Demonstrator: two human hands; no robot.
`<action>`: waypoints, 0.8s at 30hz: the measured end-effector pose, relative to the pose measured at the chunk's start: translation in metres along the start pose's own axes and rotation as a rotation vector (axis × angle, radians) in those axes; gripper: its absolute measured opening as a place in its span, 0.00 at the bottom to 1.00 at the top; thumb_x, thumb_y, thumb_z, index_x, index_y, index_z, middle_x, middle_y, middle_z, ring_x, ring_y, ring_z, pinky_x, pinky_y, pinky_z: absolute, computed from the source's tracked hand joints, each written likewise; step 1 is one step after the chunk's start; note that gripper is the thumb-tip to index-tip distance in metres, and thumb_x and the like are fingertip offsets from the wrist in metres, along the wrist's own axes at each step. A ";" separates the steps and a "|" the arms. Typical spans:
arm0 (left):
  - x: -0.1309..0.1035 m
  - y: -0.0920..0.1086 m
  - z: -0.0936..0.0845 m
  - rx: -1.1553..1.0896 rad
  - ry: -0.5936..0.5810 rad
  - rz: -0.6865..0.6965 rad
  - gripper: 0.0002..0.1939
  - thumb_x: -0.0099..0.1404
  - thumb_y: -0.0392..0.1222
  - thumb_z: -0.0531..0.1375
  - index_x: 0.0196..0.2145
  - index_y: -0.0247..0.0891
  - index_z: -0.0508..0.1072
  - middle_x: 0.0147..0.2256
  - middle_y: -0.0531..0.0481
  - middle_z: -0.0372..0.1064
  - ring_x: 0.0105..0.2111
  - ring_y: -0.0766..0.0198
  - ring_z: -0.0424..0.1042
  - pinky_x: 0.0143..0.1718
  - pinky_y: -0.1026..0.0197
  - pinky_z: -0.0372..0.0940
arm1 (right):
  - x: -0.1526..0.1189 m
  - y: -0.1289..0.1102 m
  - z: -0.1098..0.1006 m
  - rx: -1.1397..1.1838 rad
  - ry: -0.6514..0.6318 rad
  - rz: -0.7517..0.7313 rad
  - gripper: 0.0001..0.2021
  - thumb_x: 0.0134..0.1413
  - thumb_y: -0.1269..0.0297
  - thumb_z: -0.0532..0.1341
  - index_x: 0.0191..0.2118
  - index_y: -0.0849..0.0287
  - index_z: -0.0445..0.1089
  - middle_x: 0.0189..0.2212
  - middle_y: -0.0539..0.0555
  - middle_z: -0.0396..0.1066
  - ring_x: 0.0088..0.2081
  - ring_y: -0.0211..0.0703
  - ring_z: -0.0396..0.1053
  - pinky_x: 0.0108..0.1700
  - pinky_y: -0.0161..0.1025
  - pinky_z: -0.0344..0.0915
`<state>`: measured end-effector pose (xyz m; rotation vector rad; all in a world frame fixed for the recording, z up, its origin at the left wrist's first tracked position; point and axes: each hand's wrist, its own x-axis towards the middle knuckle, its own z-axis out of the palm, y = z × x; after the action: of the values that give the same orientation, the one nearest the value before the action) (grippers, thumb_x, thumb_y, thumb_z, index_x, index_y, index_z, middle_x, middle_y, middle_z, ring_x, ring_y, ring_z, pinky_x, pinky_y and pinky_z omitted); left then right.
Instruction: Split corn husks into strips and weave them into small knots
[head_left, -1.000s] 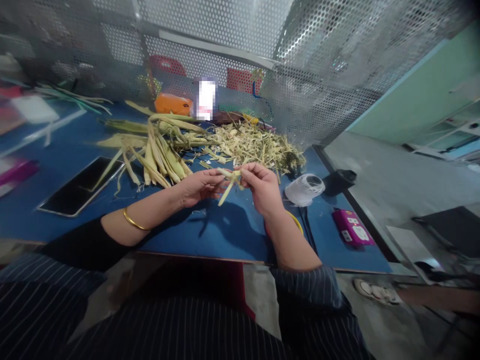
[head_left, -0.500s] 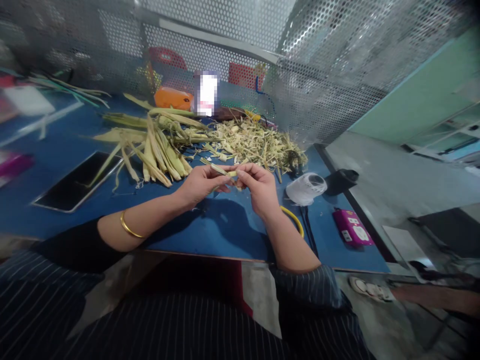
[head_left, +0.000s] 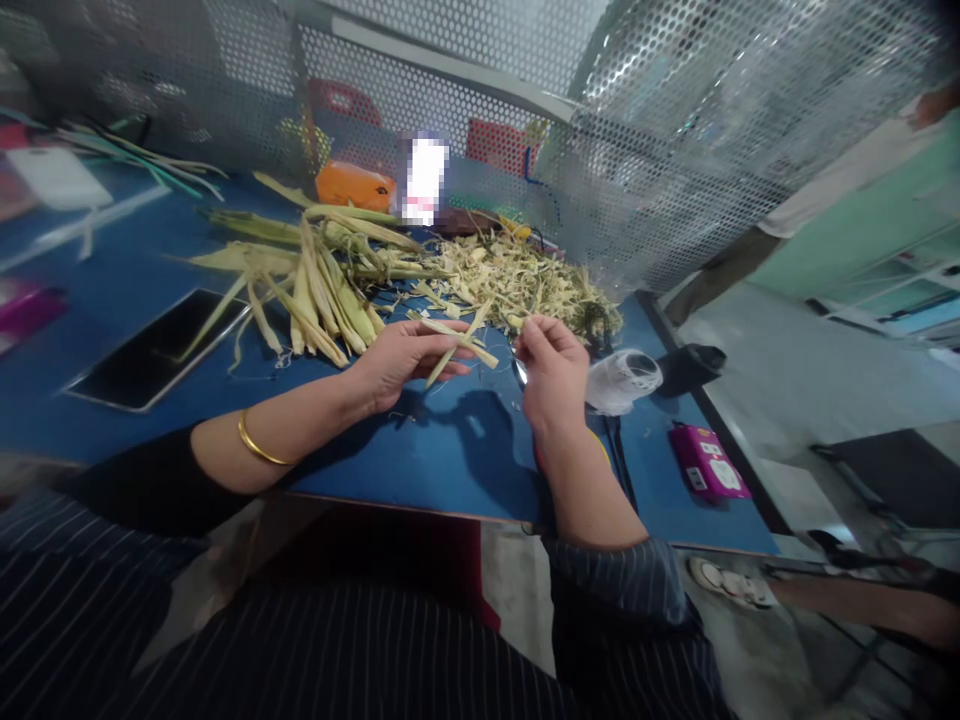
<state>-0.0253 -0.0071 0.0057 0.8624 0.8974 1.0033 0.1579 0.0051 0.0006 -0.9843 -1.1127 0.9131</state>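
My left hand (head_left: 409,362) is closed on crossed pale-green husk strips (head_left: 459,346) above the blue table (head_left: 450,470). To its right, my right hand (head_left: 553,365) pinches a small yellowish husk piece (head_left: 516,321) between thumb and fingers. A shiny metal item (head_left: 520,372) shows beside the right fingers; whether they hold it cannot be made out. Behind my left hand lies a bundle of long husks (head_left: 322,290). A heap of small husk scraps (head_left: 517,275) spreads behind both hands.
A dark phone-like slab (head_left: 150,350) lies at left. White (head_left: 624,380) and black (head_left: 691,368) rolls and a purple pack (head_left: 709,462) are at right. An orange pack (head_left: 354,187) and a lit screen (head_left: 424,180) stand before the perforated metal panel. Another person's leg (head_left: 862,605) shows lower right.
My hands have moved apart, the right one moving rightward with a small piece. The strips in my left hand now show crossed. A person has come into view behind the panel at upper right.
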 end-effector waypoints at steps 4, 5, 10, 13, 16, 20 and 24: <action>0.000 -0.002 0.001 -0.010 -0.020 -0.015 0.17 0.60 0.36 0.64 0.48 0.33 0.74 0.36 0.41 0.78 0.31 0.63 0.78 0.35 0.64 0.72 | 0.000 0.000 0.000 -0.023 -0.007 0.004 0.08 0.49 0.58 0.65 0.29 0.56 0.69 0.23 0.46 0.62 0.26 0.33 0.59 0.31 0.34 0.57; 0.000 -0.002 0.001 -0.009 -0.021 -0.017 0.17 0.60 0.36 0.64 0.48 0.33 0.74 0.36 0.41 0.78 0.31 0.63 0.78 0.36 0.63 0.72 | 0.000 0.000 0.000 -0.020 -0.011 0.004 0.08 0.49 0.59 0.65 0.29 0.56 0.69 0.23 0.46 0.62 0.26 0.33 0.59 0.31 0.34 0.57; -0.002 0.002 0.004 -0.022 -0.003 -0.042 0.17 0.59 0.36 0.64 0.47 0.32 0.74 0.35 0.41 0.78 0.30 0.63 0.78 0.33 0.65 0.72 | 0.001 0.000 0.000 0.007 -0.020 0.000 0.07 0.48 0.61 0.66 0.28 0.57 0.70 0.22 0.46 0.63 0.26 0.33 0.58 0.31 0.34 0.57; -0.004 0.003 0.004 -0.027 -0.009 -0.034 0.17 0.59 0.36 0.64 0.47 0.32 0.74 0.36 0.41 0.78 0.30 0.62 0.78 0.32 0.65 0.72 | 0.001 0.001 0.000 -0.001 -0.010 -0.005 0.06 0.48 0.61 0.66 0.28 0.57 0.71 0.22 0.46 0.63 0.26 0.33 0.59 0.31 0.33 0.57; -0.004 0.001 0.004 -0.029 -0.007 0.006 0.16 0.58 0.36 0.65 0.45 0.31 0.74 0.35 0.40 0.78 0.31 0.59 0.79 0.35 0.62 0.72 | 0.000 0.003 0.001 -0.001 0.003 -0.022 0.06 0.48 0.61 0.66 0.29 0.57 0.71 0.23 0.46 0.64 0.26 0.33 0.60 0.33 0.34 0.59; -0.001 -0.007 0.007 -0.035 0.015 0.075 0.16 0.56 0.35 0.67 0.44 0.31 0.74 0.33 0.40 0.78 0.31 0.58 0.79 0.38 0.57 0.73 | -0.008 0.006 0.008 -0.019 -0.033 -0.058 0.04 0.48 0.63 0.66 0.29 0.57 0.73 0.28 0.47 0.68 0.32 0.35 0.65 0.40 0.36 0.62; 0.002 -0.015 0.011 -0.061 -0.014 0.126 0.19 0.53 0.39 0.70 0.42 0.32 0.73 0.32 0.44 0.78 0.31 0.59 0.78 0.38 0.56 0.73 | -0.018 0.009 0.015 -0.157 -0.086 -0.134 0.05 0.49 0.61 0.66 0.29 0.56 0.74 0.40 0.52 0.71 0.46 0.43 0.67 0.51 0.42 0.62</action>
<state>-0.0103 -0.0111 -0.0041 0.8816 0.8042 1.1272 0.1390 -0.0066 -0.0104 -0.9917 -1.3225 0.7743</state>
